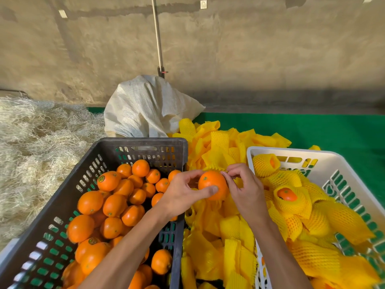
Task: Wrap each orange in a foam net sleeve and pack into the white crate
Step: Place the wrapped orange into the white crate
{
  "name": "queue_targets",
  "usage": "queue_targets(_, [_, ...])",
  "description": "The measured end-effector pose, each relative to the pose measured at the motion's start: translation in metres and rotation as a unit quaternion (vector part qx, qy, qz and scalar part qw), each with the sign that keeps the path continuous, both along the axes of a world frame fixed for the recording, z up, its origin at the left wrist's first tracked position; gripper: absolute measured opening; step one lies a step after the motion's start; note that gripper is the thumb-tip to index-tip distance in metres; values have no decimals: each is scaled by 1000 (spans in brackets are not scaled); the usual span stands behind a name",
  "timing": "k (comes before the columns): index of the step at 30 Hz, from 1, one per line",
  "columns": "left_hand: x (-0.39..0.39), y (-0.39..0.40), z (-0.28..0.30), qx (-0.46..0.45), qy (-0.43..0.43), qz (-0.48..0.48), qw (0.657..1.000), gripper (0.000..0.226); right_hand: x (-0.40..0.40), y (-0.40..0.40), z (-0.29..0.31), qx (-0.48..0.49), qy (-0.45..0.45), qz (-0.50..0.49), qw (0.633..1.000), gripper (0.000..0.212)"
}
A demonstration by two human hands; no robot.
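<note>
My left hand grips a bare orange between the two crates, thumb across its front. My right hand pinches the rim of a yellow foam net sleeve at the orange's top and right side. The sleeve's opening sits against the far side of the fruit. The white crate on the right holds several oranges wrapped in yellow sleeves. The black crate on the left is full of several bare oranges.
A loose pile of yellow foam sleeves fills the gap between the crates and spreads behind them on the green mat. A white woven sack stands behind the black crate. Straw lies at the left. A concrete wall rises behind.
</note>
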State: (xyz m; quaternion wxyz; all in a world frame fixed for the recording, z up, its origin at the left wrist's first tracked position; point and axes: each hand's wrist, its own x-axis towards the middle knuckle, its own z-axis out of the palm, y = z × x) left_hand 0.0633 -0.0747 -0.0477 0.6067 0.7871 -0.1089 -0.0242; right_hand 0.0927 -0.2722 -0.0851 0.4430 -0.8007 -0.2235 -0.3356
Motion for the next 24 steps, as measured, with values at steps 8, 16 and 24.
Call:
queue_targets(8, [8,1,5,-219,110,138,960,38,-3,10,1,-81,-34,53,995,16])
queue_targets(16, [9,-4,0,-272,100,150,945,54,-14,35,1,219,104,58,968,14])
queue_targets(24, [8,-19,-5,-84,-16,196,977,78,-16,33,5,236,41,40,970,17])
